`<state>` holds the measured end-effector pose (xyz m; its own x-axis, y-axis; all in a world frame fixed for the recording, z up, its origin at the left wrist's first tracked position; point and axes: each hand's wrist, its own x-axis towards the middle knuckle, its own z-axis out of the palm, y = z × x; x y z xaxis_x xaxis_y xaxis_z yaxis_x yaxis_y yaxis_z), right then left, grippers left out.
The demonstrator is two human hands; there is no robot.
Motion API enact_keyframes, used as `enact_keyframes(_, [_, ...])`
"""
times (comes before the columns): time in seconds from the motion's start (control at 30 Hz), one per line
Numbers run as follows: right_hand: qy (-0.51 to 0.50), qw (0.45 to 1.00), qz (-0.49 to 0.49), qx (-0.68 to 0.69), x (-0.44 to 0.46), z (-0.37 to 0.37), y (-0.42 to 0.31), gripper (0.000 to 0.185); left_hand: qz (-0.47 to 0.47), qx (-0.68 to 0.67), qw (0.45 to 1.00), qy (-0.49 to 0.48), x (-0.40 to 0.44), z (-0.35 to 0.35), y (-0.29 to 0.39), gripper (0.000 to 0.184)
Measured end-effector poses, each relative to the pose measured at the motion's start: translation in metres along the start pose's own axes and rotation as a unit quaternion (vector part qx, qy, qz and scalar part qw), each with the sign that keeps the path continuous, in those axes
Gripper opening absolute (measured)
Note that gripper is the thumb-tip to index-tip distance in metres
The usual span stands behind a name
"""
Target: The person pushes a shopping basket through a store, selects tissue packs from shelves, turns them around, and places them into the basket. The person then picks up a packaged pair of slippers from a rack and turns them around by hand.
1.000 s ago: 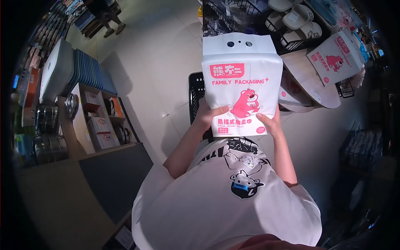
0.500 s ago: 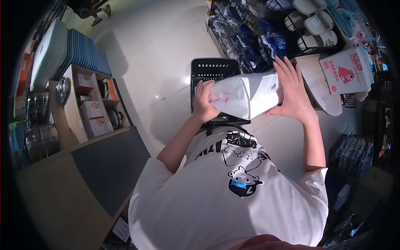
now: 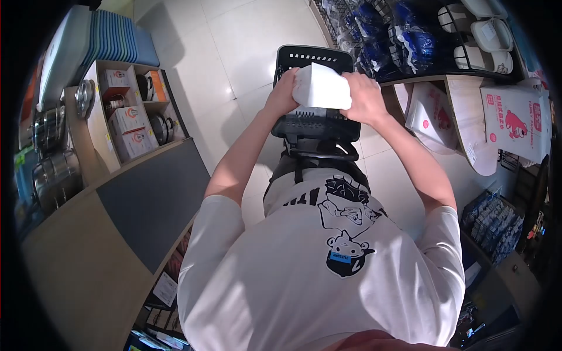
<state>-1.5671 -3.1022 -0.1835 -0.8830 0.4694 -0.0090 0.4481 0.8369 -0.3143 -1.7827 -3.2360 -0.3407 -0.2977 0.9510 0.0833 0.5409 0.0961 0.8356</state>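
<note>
A white cardboard box (image 3: 323,88) is held between my two hands, its plain white end turned up toward me. My left hand (image 3: 283,93) is closed on the box's left side. On the right side, my right hand (image 3: 365,98) grips it with the fingers partly hidden. Beneath the box is a black shopping basket (image 3: 316,50) with slotted walls, in front of my waist. The box overlaps the basket opening, and its lower part is hidden, so I cannot tell whether it touches the basket floor.
Shelving on the left holds boxes (image 3: 130,120) and metal pots (image 3: 55,172). To the right stand a rack of blue plastic-wrapped goods (image 3: 413,35), a white box with red print (image 3: 515,120) and a similar box (image 3: 432,117) on a wooden shelf. Pale tiles (image 3: 231,64) cover the floor.
The box has moved from lying sideways across the basket to standing end-up over it. My right hand has come leftward and closed on its side. The view has shifted slightly.
</note>
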Motion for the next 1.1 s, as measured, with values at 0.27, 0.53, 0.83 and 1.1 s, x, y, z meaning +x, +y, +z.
enact_keyframes(0.27, [-0.131, 0.991, 0.013, -0.029, 0.019, 0.205, 0.077, 0.077, -0.320, -0.149, 0.935, -0.032, -0.073, 0.089, -0.105, 0.073])
enact_keyframes(0.53, [-0.234, 0.972, 0.004, -0.017, 0.024, 0.386, 0.143, 0.078, -0.165, 0.234, 0.943, -0.171, -0.002, 0.171, -0.131, 0.079])
enact_keyframes(0.83, [-0.190, 0.981, 0.031, 0.025, 0.015, 0.501, 0.152, 0.070, -0.241, 0.338, 0.864, -0.284, -0.018, 0.261, -0.234, 0.081])
enact_keyframes(1.1, [-0.261, 0.953, 0.151, 0.001, 0.013, 0.528, 0.140, 0.050, -0.360, 0.211, 0.825, -0.380, -0.028, 0.271, -0.264, 0.067])
